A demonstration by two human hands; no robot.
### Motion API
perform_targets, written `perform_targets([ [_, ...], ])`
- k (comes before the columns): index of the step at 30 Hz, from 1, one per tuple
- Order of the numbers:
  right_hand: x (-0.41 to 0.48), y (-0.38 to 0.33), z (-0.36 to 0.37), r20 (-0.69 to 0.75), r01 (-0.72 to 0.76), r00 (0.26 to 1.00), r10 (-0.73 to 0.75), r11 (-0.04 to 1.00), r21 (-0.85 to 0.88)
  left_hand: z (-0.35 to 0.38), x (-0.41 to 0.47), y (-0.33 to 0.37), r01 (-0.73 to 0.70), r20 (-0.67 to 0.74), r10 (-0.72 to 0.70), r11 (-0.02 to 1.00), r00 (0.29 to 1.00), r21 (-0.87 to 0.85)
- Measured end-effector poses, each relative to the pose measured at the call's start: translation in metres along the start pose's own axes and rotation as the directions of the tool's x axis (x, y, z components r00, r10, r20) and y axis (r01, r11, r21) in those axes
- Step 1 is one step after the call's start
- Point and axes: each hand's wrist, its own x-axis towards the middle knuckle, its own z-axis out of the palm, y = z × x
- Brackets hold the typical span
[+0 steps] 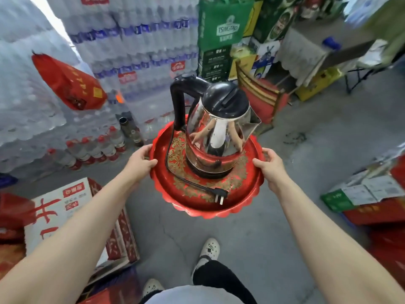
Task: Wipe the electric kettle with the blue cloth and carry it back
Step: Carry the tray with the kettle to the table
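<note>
My left hand (140, 160) clamps the red tray (197, 205) at its left rim, fingers curled under. The electric kettle (217, 128) stands upright at the tray's centre, its cord coiled alongside. My right hand (270, 164) grips the opposite rim, both arms outstretched, which I judge keeps it level.

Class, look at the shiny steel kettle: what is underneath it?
The steel electric kettle sits on its black base on a round red tray with gold flowers, beside the black cord and plug. The tray's centre is hidden beneath it.
</note>
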Motion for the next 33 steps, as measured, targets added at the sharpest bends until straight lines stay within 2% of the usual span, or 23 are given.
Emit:
perform_targets([
  [15, 0.197, -0.032, -0.227, -0.271, -0.023, 0.962, 0.046, 0.996, 0.086, 0.290, 0.175, 0.151, -0.089, 0.257, 0.059, 0.990, 0.965, 0.106],
  [24, 0.332, -0.052, -0.355, -0.455, -0.081, 0.875, 0.163, 0.978, 0.195, 0.488, 0.290, 0.259, -0.124, 0.478, 0.041, 0.982, 0.877, 0.143],
  [29, 0.412, -0.063, -0.431, -0.535, -0.094, 0.816, 0.220, 0.963, 0.252, 0.604, 0.346, 0.321, -0.151, 0.532, 0.035, 0.973, 0.846, 0.176],
  [33, 0.483, -0.071, -0.505, -0.556, -0.068, 0.803, 0.217, 0.959, 0.275, 0.706, 0.385, 0.359, -0.133, 0.577, 0.006, 0.975, 0.817, 0.179],
])
